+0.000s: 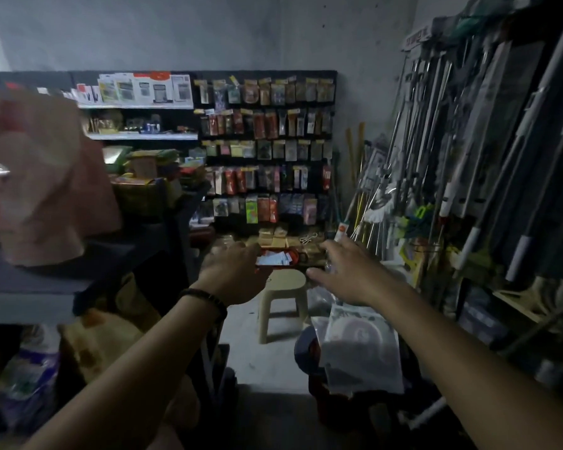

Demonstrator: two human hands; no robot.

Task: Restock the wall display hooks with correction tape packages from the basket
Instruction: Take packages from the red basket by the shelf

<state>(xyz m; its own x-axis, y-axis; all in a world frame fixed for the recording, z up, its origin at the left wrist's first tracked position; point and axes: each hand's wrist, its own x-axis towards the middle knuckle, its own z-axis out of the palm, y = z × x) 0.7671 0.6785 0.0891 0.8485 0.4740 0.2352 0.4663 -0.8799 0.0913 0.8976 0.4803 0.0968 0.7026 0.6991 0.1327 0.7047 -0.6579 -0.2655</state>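
Orange-red plastic basket (pixel 294 254) sits on the beige plastic stool (pixel 283 287) below the black wall display board (pixel 267 141) and holds the white carded correction tape packages (pixel 273 259). My left hand (pixel 231 271) is at the basket's left rim. In this dim light I cannot tell whether its fingers (pixel 241 247) are clamped on it. My right hand (pixel 348 274) hovers just beside the right rim, its fingers spread apart and gripping nothing. The packages should be light and stiff-carded with slick fronts, so I judge it best to pinch the top card edge near the hang hole.
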